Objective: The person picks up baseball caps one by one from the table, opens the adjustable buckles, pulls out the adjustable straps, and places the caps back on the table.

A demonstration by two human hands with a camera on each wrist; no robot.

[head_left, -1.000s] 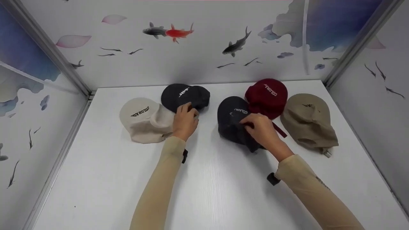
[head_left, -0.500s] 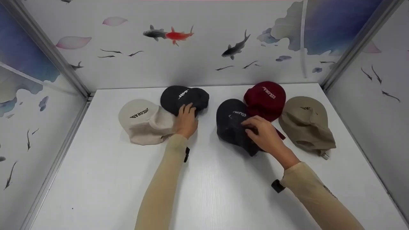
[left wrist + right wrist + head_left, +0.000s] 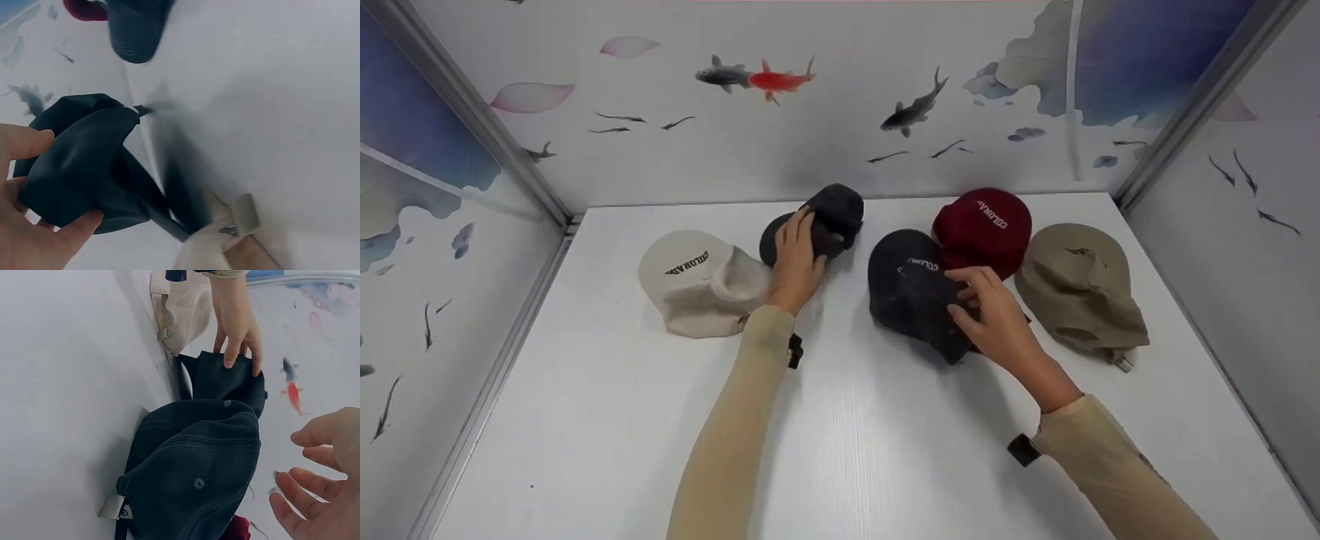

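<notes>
In the head view a black cap (image 3: 840, 206) is at the back of the table, tilted with its crown bunched up. My left hand (image 3: 796, 262) grips it; in the left wrist view the thumb and fingers hold its cloth (image 3: 84, 163). A dark navy cap (image 3: 906, 289) with white lettering lies right of centre. Just at its right side is my right hand (image 3: 990, 311), fingers apart and loosely bent. The right wrist view shows that hand (image 3: 320, 478) holding nothing, beside the navy cap's crown (image 3: 197, 461) with its metal strap buckle (image 3: 111, 507).
A cream cap (image 3: 697, 285) lies left of my left hand. Behind the navy cap sits a maroon cap (image 3: 986, 229), and a khaki cap (image 3: 1080, 289) lies at the right. Printed walls (image 3: 840, 150) enclose the white table (image 3: 840, 435) at the back and sides.
My left hand has taken hold of the black cap and tilted it, shifting it slightly right. My right hand has let go of the navy cap and drawn back to the right, fingers opening.
</notes>
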